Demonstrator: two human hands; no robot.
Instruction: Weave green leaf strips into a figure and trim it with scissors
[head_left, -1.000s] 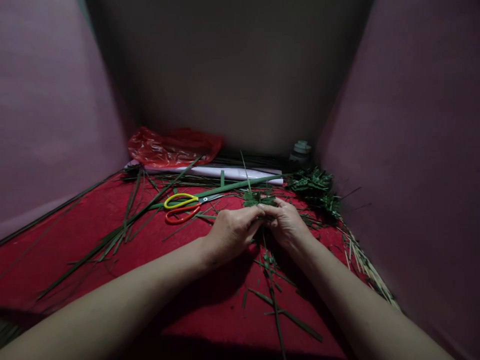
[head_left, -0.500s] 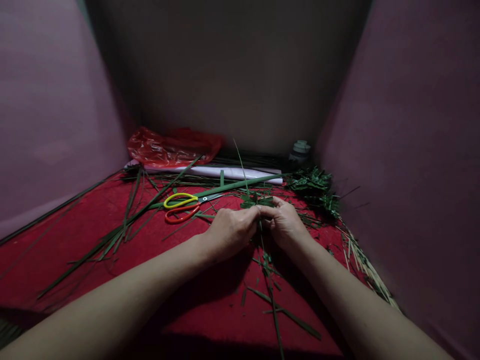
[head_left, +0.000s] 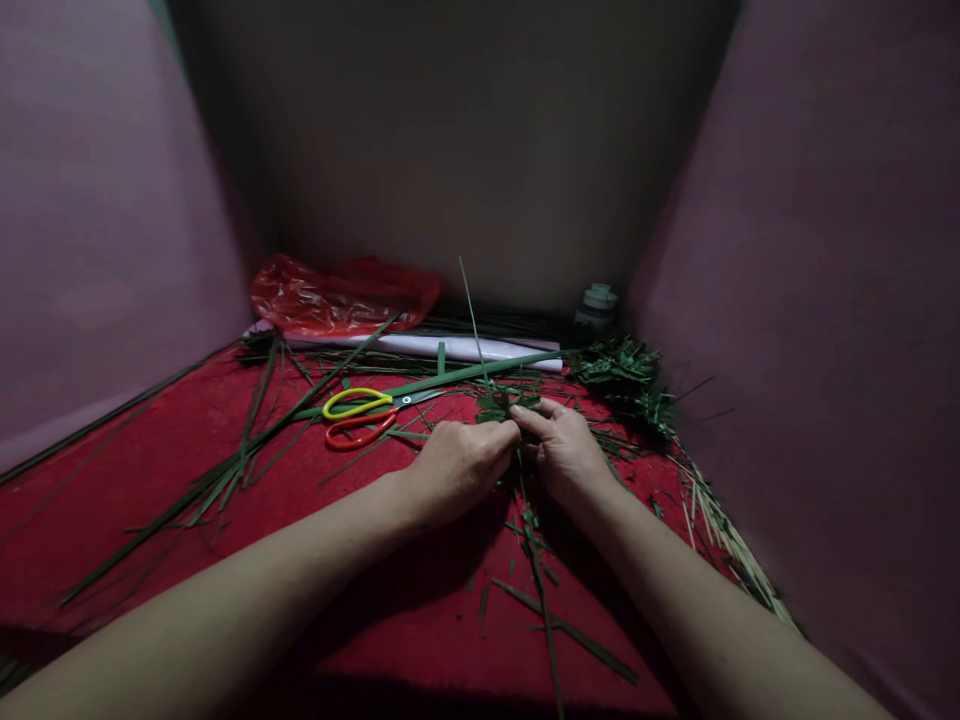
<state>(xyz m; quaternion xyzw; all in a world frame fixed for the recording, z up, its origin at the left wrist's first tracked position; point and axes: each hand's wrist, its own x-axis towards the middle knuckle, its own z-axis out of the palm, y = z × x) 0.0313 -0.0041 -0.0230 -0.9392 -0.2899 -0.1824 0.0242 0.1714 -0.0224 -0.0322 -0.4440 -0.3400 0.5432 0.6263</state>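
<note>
Between my two hands is a small woven piece of green leaf strips (head_left: 495,404), with one thin strip standing up from it and a stem running down below. My left hand (head_left: 466,460) is closed around its lower part, the fingertips hidden from view. From the right, my right hand (head_left: 566,445) pinches the same piece, thumb and forefinger meeting near the left hand's knuckles. Just to the left lie scissors (head_left: 361,418) with one yellow and one red handle, blades pointing right.
On the red cloth (head_left: 420,590) lie long green leaf strips (head_left: 217,475) and scraps. Behind are a red plastic bag (head_left: 345,295), a white roll (head_left: 465,347) and a bottle (head_left: 598,305). A heap of woven green pieces (head_left: 626,380) sits right. Pink walls (head_left: 825,300) flank both sides.
My right thumb has shifted slightly up and left over the leaf piece. The upright strip leans a little more to the left. The view has moved slightly.
</note>
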